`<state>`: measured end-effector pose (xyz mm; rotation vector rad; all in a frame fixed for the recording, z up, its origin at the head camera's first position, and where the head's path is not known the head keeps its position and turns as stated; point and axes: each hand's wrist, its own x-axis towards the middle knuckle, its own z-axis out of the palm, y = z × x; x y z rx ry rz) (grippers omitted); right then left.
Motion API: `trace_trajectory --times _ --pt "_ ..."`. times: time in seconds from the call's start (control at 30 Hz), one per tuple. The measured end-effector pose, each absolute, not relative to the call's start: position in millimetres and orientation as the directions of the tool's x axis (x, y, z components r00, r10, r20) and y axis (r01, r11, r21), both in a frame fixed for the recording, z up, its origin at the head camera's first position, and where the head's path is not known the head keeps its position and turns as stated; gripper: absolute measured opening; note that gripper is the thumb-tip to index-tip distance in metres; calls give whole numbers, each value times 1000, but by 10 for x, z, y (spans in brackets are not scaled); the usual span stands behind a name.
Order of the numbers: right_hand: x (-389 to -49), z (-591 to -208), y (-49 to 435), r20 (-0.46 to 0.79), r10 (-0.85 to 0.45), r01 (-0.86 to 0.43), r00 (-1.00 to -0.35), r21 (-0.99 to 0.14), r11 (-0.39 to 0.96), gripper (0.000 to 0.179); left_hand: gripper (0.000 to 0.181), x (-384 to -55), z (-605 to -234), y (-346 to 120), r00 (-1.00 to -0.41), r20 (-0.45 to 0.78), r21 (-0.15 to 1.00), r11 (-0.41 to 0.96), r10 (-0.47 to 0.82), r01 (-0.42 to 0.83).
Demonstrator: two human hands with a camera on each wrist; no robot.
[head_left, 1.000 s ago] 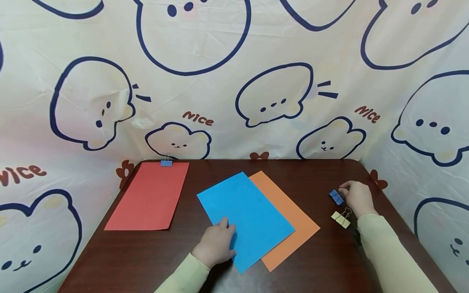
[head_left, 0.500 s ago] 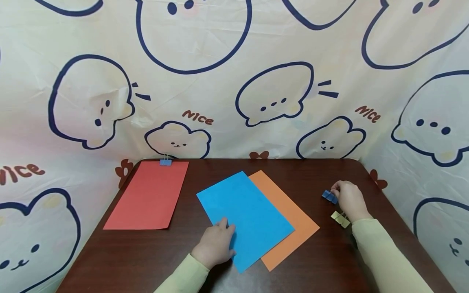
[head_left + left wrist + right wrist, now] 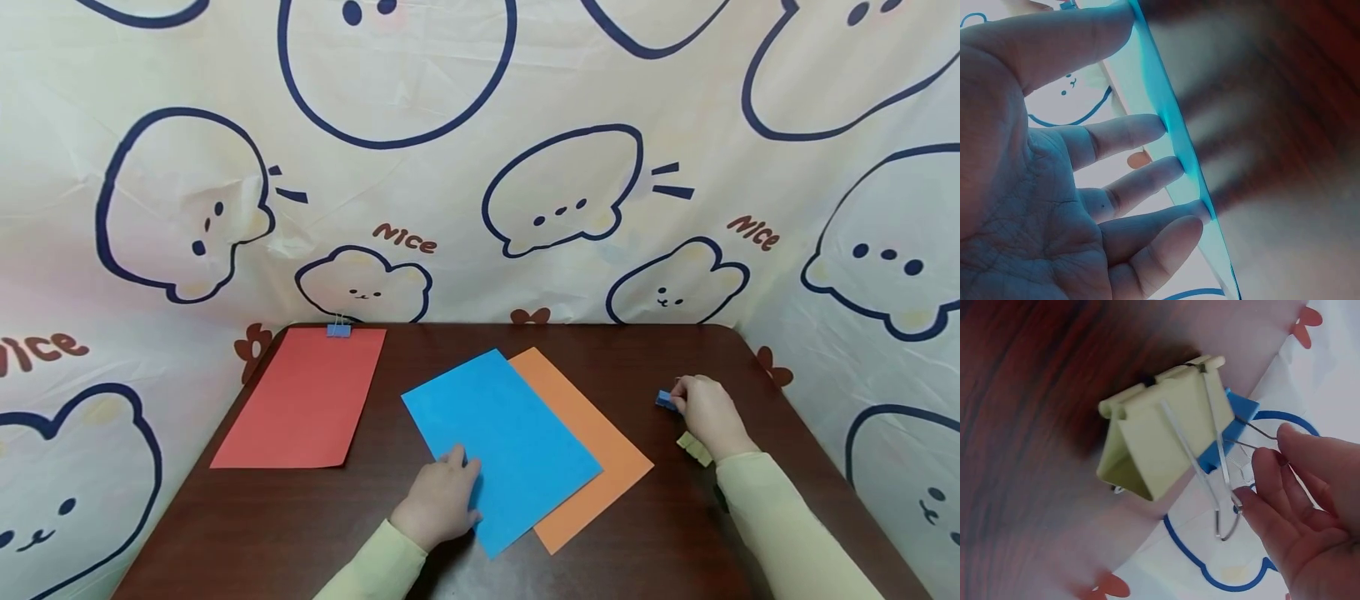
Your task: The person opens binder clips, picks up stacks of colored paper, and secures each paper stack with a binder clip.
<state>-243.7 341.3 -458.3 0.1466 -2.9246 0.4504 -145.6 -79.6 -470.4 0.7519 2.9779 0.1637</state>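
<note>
My left hand (image 3: 438, 502) lies with relaxed, spread fingers on the near left edge of a blue sheet of paper (image 3: 498, 425). In the left wrist view its fingertips (image 3: 1154, 128) touch the sheet's edge. Beneath the blue sheet, an orange sheet (image 3: 583, 421) shows along the right side. On the right of the table, my right hand (image 3: 708, 410) pinches the wire handle of a blue binder clip (image 3: 1244, 407) between thumb and fingers. A pale yellow binder clip (image 3: 1172, 419) stands on the table close to that hand, its wire handle overlapping the fingers in the right wrist view.
At the back left lies a red sheet (image 3: 307, 400) with another blue binder clip (image 3: 339, 331) on its far edge. A small dark object (image 3: 722, 498) is partly hidden by the right sleeve. A patterned cloth (image 3: 555, 192) hangs behind the dark wooden table (image 3: 300, 533).
My right hand has moved a little left, shifting the blue binder clip left along with it; the clip has also turned slightly. The left hand and the sheets have stayed put.
</note>
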Motion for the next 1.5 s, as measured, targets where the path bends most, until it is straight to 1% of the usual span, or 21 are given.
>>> trace_trajectory --times 0.1,0.37,0.47,0.57,0.73,0.87,1.0,1.13,1.23,1.4,1.5 --pt "-2427 -4560 3386 158 -78 -122 -984 -291 949 9 53 -1453 -4689 -795 -878 -37 114 875 478 471" --pt "-2363 -4556 3350 150 -93 -132 -984 -280 951 10 53 -1448 -4676 -797 -875 -34 120 871 483 476" --pt "-2330 -4548 3324 162 -85 -126 -983 -260 957 12 53 -1452 -4680 -798 -874 -34 117 870 485 478" --pt "-2306 -4536 3297 202 -74 -122 -977 -236 964 12 54 -1454 -4682 -798 -874 -33 117 871 484 478" --pt "-2284 -4531 3278 243 -59 -120 -968 -243 963 15 54 -1456 -4685 -798 -875 -27 120 871 483 477" --pt "-2288 -4537 3287 216 -55 -109 -975 -247 963 16 55 -1460 -4689 -797 -876 -27 124 872 481 474" --pt "-2306 -4544 3319 187 -64 -109 -980 -242 964 13 56 -1461 -4685 -792 -878 -34 122 874 477 470" --pt "-2319 -4566 3333 188 -71 -117 -980 -246 962 10 57 -1462 -4695 -791 -879 -37 109 876 475 469" --pt "-2323 -4590 3344 197 -74 -124 -978 -259 958 17 57 -1463 -4705 -793 -877 -34 105 875 479 473" --pt "-2337 -4625 3365 206 -83 -140 -975 -277 951 41 55 -1461 -4705 -792 -875 -29 101 873 483 478" --pt "-2348 -4633 3355 180 -82 -132 -980 -285 949 55 54 -1457 -4699 -791 -876 -25 102 873 482 477"
